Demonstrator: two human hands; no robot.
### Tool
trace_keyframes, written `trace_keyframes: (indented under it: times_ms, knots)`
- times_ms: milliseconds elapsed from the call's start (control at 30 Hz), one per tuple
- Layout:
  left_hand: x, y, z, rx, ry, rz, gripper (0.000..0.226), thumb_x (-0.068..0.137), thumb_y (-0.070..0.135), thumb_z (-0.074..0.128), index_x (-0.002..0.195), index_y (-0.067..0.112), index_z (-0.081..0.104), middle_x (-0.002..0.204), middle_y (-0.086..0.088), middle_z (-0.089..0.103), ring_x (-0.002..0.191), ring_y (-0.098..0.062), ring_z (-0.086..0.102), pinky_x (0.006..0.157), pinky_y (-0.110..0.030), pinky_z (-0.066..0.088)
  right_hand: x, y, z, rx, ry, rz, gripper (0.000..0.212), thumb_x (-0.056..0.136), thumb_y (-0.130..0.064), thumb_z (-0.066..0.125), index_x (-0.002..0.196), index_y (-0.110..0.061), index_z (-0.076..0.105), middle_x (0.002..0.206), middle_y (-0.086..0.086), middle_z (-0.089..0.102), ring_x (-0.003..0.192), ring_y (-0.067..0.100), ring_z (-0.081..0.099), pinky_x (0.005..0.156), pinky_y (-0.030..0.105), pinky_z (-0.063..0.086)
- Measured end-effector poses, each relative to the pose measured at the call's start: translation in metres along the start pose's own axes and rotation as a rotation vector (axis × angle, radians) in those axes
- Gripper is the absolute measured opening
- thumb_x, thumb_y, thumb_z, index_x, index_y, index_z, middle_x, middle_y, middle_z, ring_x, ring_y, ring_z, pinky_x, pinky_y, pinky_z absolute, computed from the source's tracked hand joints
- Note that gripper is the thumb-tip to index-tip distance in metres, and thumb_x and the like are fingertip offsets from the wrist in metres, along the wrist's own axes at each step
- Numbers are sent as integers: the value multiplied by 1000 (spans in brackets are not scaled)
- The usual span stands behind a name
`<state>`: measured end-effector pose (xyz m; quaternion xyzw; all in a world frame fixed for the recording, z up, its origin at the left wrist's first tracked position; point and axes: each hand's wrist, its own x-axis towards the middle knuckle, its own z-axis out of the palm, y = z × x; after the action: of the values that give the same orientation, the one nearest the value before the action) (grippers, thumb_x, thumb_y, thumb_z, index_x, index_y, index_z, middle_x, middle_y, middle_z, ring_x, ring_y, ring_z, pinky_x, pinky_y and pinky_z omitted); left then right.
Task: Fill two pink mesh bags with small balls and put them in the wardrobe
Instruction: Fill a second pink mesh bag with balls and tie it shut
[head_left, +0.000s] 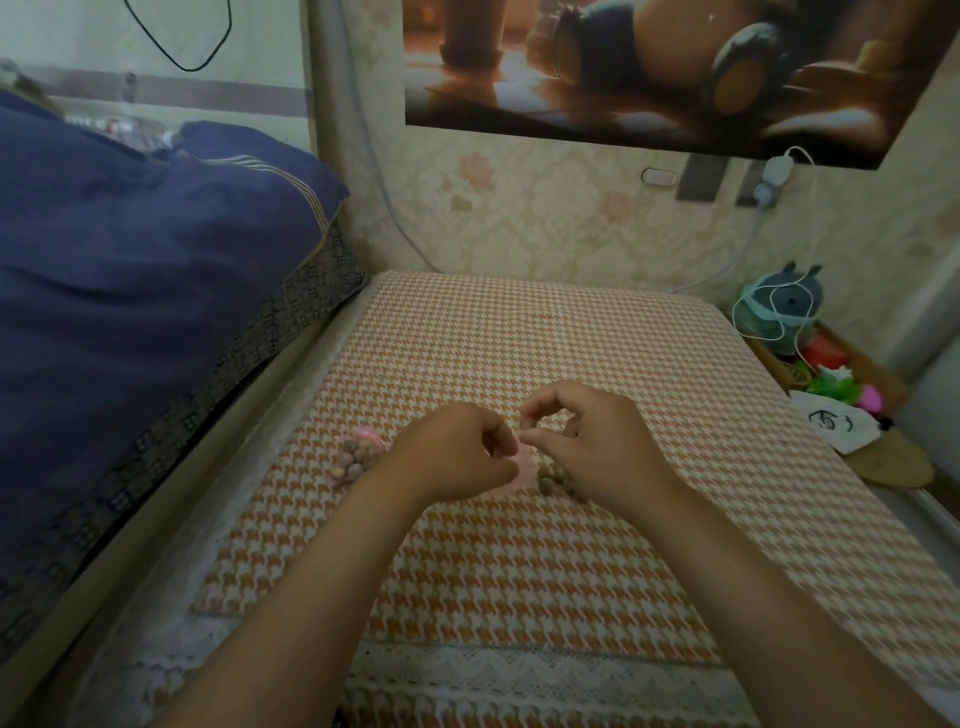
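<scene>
Two hands over one pink mesh bag (525, 466).
Left hand (460, 454) grips its edge; right hand (597, 441) pinches a small ball (525, 424).

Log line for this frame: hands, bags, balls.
stage: filling second bag | left hand: holds pink mesh bag | right hand: pinches small ball | filled bag: on tablecloth | loose balls: beside right hand

The single head camera is looking forward and down, close over the surface (519, 332), facing the wall (571, 234).
</scene>
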<state>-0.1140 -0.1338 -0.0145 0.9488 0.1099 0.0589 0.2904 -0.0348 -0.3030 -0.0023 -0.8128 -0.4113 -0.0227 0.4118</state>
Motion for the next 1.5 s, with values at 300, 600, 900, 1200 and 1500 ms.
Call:
trace_keyframes:
  times_ms: [300,600,900,1200,1500]
  knots:
    - [1,2,0,-81,-154,27,10,76,23,66,86,23,69,86,0,71,78,-18,67,70,-38,57,4,9,7,-319,-262,-92,20,88,-47,69,107,-41,74,102,-19,55,74,-9,47,69,20,38]
    - [5,-1,-2,-136,-153,6,14,83,20,65,91,27,74,88,5,74,79,-11,69,74,-32,58,1,9,-4,-396,-380,-39,19,92,-34,60,104,-43,72,110,-19,57,77,-9,48,75,25,46]
    - [4,5,-4,-8,-20,17,19,86,25,59,86,34,76,84,13,72,77,-7,66,75,-34,58,4,11,-4,-520,-296,-58,10,92,-43,61,95,-38,69,100,-17,59,94,5,56,78,28,46]
    - [8,12,5,-96,47,-58,22,84,30,66,73,14,77,64,-7,70,61,-16,64,59,-32,51,3,9,-6,-487,-343,-60,13,90,-43,60,93,-36,70,104,-15,59,96,10,58,79,34,51]
    - [7,12,7,-16,3,-69,11,80,35,67,83,34,77,79,12,73,77,-6,67,76,-37,59,4,15,-8,-319,-341,5,13,89,-32,60,95,-39,69,107,-18,57,75,-7,48,73,25,42]
